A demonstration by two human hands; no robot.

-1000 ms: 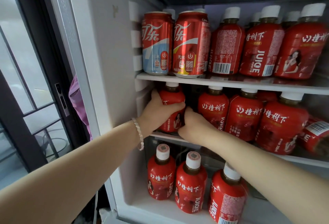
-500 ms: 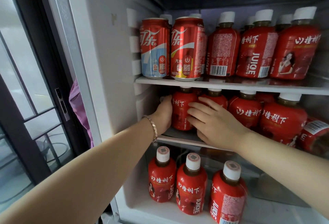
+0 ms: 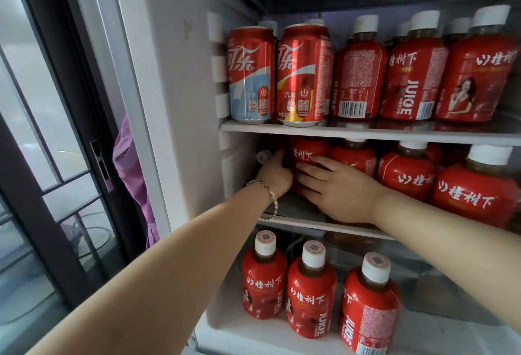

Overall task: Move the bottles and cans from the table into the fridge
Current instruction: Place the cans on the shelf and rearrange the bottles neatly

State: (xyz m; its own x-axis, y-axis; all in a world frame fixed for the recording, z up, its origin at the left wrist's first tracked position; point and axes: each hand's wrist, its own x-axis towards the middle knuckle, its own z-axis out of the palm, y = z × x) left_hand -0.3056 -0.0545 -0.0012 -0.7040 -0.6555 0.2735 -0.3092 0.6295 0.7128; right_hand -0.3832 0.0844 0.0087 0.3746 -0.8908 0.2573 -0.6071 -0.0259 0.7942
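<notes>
A red juice bottle stands at the left end of the fridge's middle shelf, its top hidden behind the shelf above. My left hand curls round its left side, fingers hidden behind it. My right hand lies with straight fingers against the bottle's front and right side. A small white cap shows just left of my left hand; what it belongs to is hidden. More red juice bottles fill the shelf to the right.
Two cola cans and several juice bottles crowd the top shelf. Three bottles stand at the fridge bottom. A dark-framed glass door and a purple cloth are on the left.
The bottle has gone from the shelf's front edge deeper in at the left. My right hand went from gripping it to lying flat against it. My view has shifted.
</notes>
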